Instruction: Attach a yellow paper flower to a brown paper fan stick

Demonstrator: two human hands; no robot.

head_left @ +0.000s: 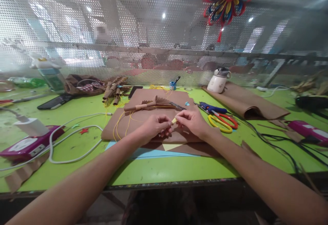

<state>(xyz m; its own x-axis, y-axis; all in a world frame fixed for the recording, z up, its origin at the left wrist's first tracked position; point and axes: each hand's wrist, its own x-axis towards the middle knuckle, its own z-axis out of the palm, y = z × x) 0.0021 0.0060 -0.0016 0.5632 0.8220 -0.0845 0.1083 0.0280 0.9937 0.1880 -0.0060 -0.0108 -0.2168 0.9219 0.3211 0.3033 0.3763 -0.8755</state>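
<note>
My left hand (156, 126) and my right hand (192, 123) are close together over a stack of brown paper (143, 124). Between their fingertips is a small pale yellow strip of paper (174, 120), pinched from both sides. Just behind them lies a rolled brown paper piece (139, 107) with pleated, fringed parts, and loose yellow string (117, 124) curls beside it. A pale yellow sheet (172, 147) and light blue paper (143, 154) stick out from under the stack.
To the right lie a blue glue gun (214, 108) and scissors with red and yellow handles (219, 124). A white bottle (217, 81) stands behind, near folded brown paper (252, 102). At left are a purple power strip (33, 146), white cable (74, 160) and phone (55, 101).
</note>
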